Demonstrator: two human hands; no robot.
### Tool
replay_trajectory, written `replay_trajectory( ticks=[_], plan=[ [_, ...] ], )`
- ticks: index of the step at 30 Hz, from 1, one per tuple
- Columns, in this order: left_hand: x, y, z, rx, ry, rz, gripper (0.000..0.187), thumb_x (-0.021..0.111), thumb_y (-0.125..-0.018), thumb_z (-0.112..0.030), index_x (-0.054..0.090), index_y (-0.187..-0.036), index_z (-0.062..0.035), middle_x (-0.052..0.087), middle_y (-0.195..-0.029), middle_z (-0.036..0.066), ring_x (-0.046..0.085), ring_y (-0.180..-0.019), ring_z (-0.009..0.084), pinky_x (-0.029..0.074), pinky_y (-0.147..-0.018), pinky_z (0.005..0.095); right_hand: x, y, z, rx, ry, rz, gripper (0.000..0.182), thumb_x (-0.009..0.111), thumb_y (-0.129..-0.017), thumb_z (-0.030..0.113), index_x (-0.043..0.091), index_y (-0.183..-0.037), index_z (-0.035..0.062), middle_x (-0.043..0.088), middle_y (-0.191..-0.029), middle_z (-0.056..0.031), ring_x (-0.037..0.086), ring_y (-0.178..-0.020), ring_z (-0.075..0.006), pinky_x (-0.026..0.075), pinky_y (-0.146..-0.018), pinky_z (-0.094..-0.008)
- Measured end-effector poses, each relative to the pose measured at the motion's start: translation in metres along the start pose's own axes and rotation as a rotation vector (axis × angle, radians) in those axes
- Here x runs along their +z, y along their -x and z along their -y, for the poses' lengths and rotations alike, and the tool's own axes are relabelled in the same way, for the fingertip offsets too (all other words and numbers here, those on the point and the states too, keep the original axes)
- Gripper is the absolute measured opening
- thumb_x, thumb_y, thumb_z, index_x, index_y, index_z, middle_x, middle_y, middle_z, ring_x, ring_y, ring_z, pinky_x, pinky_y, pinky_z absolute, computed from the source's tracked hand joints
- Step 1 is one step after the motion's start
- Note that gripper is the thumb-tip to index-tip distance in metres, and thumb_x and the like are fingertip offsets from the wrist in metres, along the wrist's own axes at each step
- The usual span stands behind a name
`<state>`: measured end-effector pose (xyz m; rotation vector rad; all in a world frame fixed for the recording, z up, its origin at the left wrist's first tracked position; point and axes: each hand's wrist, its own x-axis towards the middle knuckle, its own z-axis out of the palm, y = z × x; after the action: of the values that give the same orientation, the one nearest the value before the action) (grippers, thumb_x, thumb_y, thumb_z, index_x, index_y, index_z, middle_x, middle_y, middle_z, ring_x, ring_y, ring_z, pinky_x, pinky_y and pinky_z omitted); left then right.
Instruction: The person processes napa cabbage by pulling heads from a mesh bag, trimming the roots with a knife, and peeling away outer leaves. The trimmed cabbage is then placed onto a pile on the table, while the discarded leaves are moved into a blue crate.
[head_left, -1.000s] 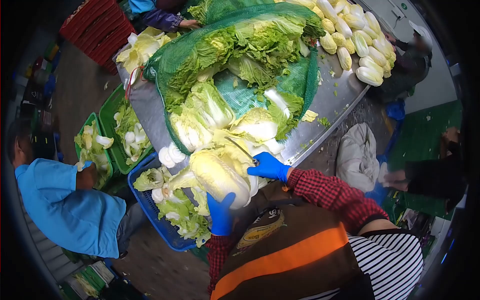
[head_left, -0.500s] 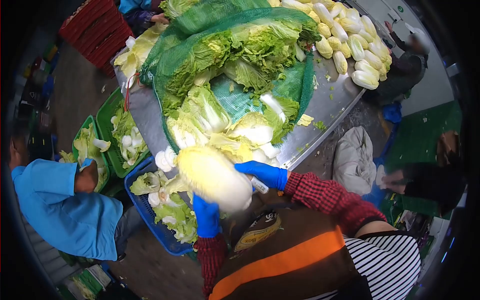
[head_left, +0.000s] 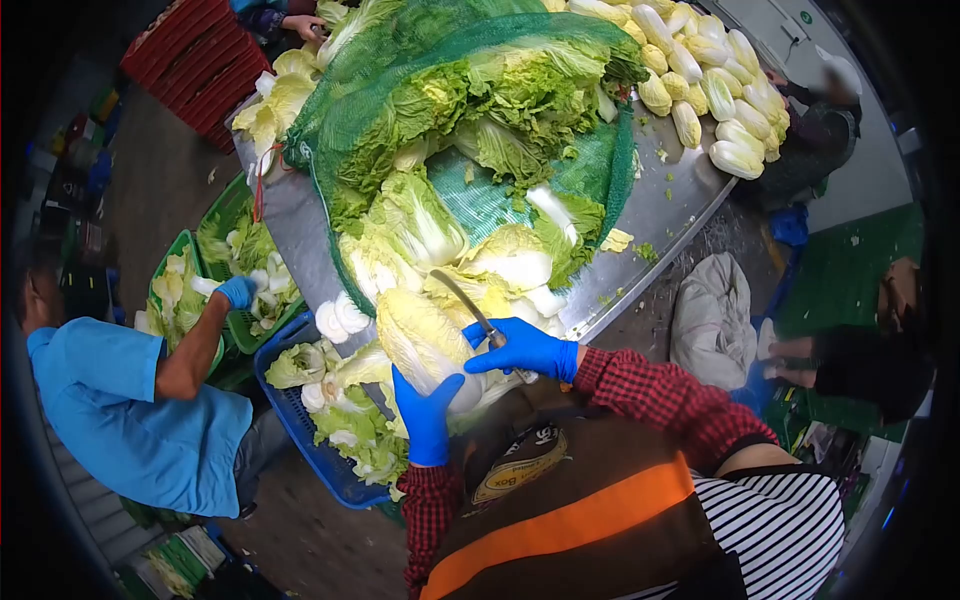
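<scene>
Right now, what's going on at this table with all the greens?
A person in blue gloves is trimming a pale yellow-green napa cabbage at the edge of a steel table. The left hand steadies the cabbage from below; the right hand has its grip on a curved knife. Green mesh sacks of cabbage fill the table, and a blue plastic crate below holds leaves. A co-worker in a blue shirt reaches into a green crate.

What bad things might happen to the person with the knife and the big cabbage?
The knife in the right hand has its blade close to the left hand gripping the cabbage, so a slip might cut the glove. The cabbage sits at the metal table's edge, above the blue crate; if the grip loosens, it may tumble in. The heaped net bag behind could let loose heads slide down.
</scene>
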<state>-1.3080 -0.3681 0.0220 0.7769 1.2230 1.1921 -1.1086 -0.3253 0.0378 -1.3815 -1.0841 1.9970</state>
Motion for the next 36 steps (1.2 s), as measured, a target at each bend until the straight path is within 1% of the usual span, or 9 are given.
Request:
replay_trajectory(
  ticks=[15,18,19,20,24,29,32,33,36],
  plan=[
    [-0.007,0.022,0.034,-0.205,0.435,0.008,0.083,0.061,-0.074,-0.002,0.024,-0.148,-0.0048,0.042,-0.139,0.016,0.045,-0.126,0.0309,0.041,-0.104,0.0449,-0.004,-0.015,-0.017,0.043,0.068,0.129,0.031,0.074,-0.077,0.026,0.058,-0.097,0.0082,0.058,-0.081,-0.0013,0.053,-0.061,-0.0071,0.046,-0.053,-0.0222],
    [-0.006,0.027,0.037,-0.171,0.337,0.0,0.08,0.059,-0.079,-0.01,0.023,-0.15,-0.0069,0.042,-0.139,0.015,0.044,-0.126,0.0303,0.042,-0.102,0.0443,-0.001,-0.016,-0.02,0.128,0.205,0.081,0.034,0.074,-0.074,0.03,0.059,-0.093,0.0065,0.059,-0.077,-0.0048,0.055,-0.063,-0.0123,0.049,-0.058,-0.0277],
    [-0.008,0.029,0.037,-0.17,0.336,0.001,0.08,0.059,-0.079,-0.01,0.023,-0.15,-0.0069,0.042,-0.139,0.015,0.044,-0.126,0.0303,0.042,-0.102,0.0443,-0.001,-0.021,-0.031,-0.015,0.344,0.011,0.035,0.073,-0.072,0.031,0.06,-0.091,0.0055,0.061,-0.077,-0.0086,0.058,-0.066,-0.0179,0.05,-0.062,-0.0318],
    [-0.012,0.034,0.037,-0.234,0.324,-0.02,0.077,0.058,-0.082,-0.018,0.023,-0.15,-0.0081,0.041,-0.14,0.015,0.043,-0.128,0.0312,0.041,-0.103,0.0459,-0.002,-0.026,-0.04,-0.162,0.481,-0.06,0.035,0.072,-0.07,0.032,0.061,-0.09,0.0046,0.063,-0.078,-0.0123,0.061,-0.069,-0.0236,0.051,-0.066,-0.0359],
    [-0.019,0.052,0.029,-0.428,0.541,-0.117,0.074,0.047,-0.09,-0.049,0.024,-0.15,-0.0115,0.036,-0.147,0.016,0.041,-0.13,0.0344,0.035,-0.106,0.0512,-0.032,-0.032,-0.06,-0.133,0.685,-0.305,0.026,0.067,-0.071,0.026,0.064,-0.087,0.0058,0.067,-0.087,-0.0187,0.064,-0.083,-0.0362,0.05,-0.073,-0.0426],
    [-0.028,0.033,0.03,-0.22,0.842,0.083,0.087,0.042,-0.087,-0.069,0.026,-0.149,-0.0095,0.033,-0.15,0.017,0.036,-0.134,0.037,0.027,-0.112,0.0548,-0.032,-0.027,-0.044,-0.141,0.697,-0.445,0.02,0.064,-0.075,0.02,0.065,-0.089,0.0063,0.067,-0.088,-0.0164,0.065,-0.083,-0.0325,0.051,-0.076,-0.0383],
    [-0.03,0.024,0.031,-0.173,0.64,-0.106,0.087,0.042,-0.087,-0.069,0.026,-0.149,-0.0096,0.032,-0.15,0.017,0.036,-0.135,0.0367,0.029,-0.112,0.0541,-0.022,-0.018,-0.033,-0.402,0.231,-0.398,0.018,0.065,-0.082,0.021,0.066,-0.089,0.0051,0.067,-0.082,-0.005,0.062,-0.072,-0.0145,0.05,-0.066,-0.0277],
    [-0.029,0.026,0.021,-0.214,0.62,-0.008,0.085,0.043,-0.088,-0.066,0.026,-0.149,-0.009,0.033,-0.15,0.017,0.036,-0.135,0.0365,0.03,-0.111,0.0534,-0.016,0.002,0.001,0.057,0.005,-0.17,0.027,0.071,-0.083,0.031,0.066,-0.091,0.0057,0.066,-0.082,-0.0023,0.056,-0.064,-0.0078,0.047,-0.057,-0.023],
    [-0.025,0.02,0.022,-0.31,0.59,0.136,0.077,0.044,-0.091,-0.057,0.027,-0.148,-0.0075,0.035,-0.149,0.018,0.038,-0.134,0.0364,0.032,-0.11,0.0522,-0.004,0.011,0.006,0.161,-0.131,0.085,0.036,0.076,-0.08,0.04,0.067,-0.091,0.0073,0.064,-0.078,-0.0018,0.052,-0.058,-0.006,0.043,-0.052,-0.021]
  ],
)
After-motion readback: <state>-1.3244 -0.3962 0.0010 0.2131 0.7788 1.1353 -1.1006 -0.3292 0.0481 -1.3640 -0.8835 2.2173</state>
